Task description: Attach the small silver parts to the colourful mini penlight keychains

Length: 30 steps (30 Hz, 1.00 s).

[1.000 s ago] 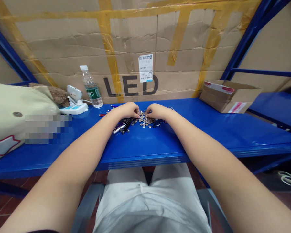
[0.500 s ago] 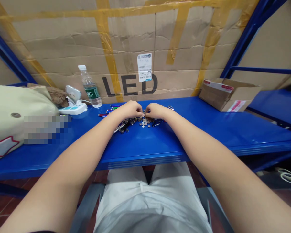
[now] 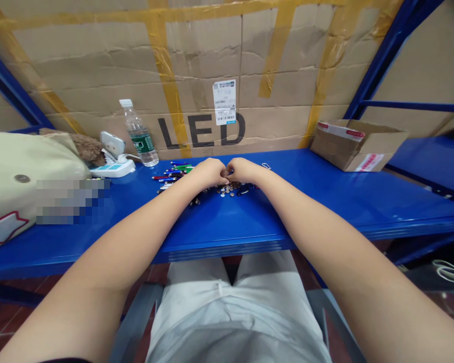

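Note:
My left hand [image 3: 212, 172] and my right hand [image 3: 242, 170] meet over a spread of small round coin-like pieces [image 3: 227, 190] on the blue table [image 3: 223, 222]. The fingertips of both are bent inward and close together, and whatever they pinch is too small or hidden to make out. Several pens [image 3: 170, 174] in blue, green, red and silver lie left of my left hand, partly behind my forearm. Small dark metal pieces [image 3: 195, 200] show just below that wrist. A dark looped item [image 3: 244, 190] lies under my right hand, and a carabiner-like clip [image 3: 266, 166] sits behind its wrist.
A water bottle [image 3: 139, 133] stands at the back left by a white power strip [image 3: 115, 169] and a white device [image 3: 112, 144]. A pale bag [image 3: 22, 156] fills the left end. An open cardboard box [image 3: 336, 151] is at the right. Behind rises a large taped carton [image 3: 204, 60].
My left hand has shifted slightly right, so the two hands now touch or nearly touch. More of the pens shows beside my left forearm, while the dark metal pieces are more covered.

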Tool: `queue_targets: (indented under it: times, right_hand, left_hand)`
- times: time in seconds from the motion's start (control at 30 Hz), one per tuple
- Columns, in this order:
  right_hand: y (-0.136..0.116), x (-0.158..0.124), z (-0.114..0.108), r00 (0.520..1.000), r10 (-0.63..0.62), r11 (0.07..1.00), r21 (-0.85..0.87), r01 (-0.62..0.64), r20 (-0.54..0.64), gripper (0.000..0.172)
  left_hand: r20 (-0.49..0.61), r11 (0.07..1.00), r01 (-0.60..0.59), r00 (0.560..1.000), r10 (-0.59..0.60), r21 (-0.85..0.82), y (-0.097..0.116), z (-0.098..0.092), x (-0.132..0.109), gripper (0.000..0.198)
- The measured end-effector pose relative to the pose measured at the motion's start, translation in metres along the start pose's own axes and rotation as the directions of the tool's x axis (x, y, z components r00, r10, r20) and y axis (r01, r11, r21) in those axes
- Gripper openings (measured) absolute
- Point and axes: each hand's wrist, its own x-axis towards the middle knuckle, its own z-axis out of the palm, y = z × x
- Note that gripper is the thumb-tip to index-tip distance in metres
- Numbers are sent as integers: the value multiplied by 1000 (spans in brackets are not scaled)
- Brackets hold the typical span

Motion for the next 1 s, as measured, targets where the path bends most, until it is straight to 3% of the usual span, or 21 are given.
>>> queue_targets:
  times: [0.23,0.43,0.63,0.8,1.0]
  right_hand:
    - [-4,-5,-5,999,-10,1000,15,11,-40,20]
    - [3,-4,-4,997,-71,997,34,72,-38,15]
    - [9,-1,-3,992,-121,993,-3,121,-18,13]
    - [14,-3,-10,981,-151,988,-2,152,-122,16]
    - [14,-9,-17,983,-107,994,16,110,-150,19]
  left_hand:
    - [39,999,41,998,-40,-12,-6,0,1,25]
    - [43,998,5,999,-2,-59,-10,1,1,21]
    - [39,996,31,999,-28,-86,-2,0,0,24]
    - [59,994,72,996,-66,-88,4,-1,0,19]
    - [19,995,8,1000,-6,-98,-3,2,4,16]
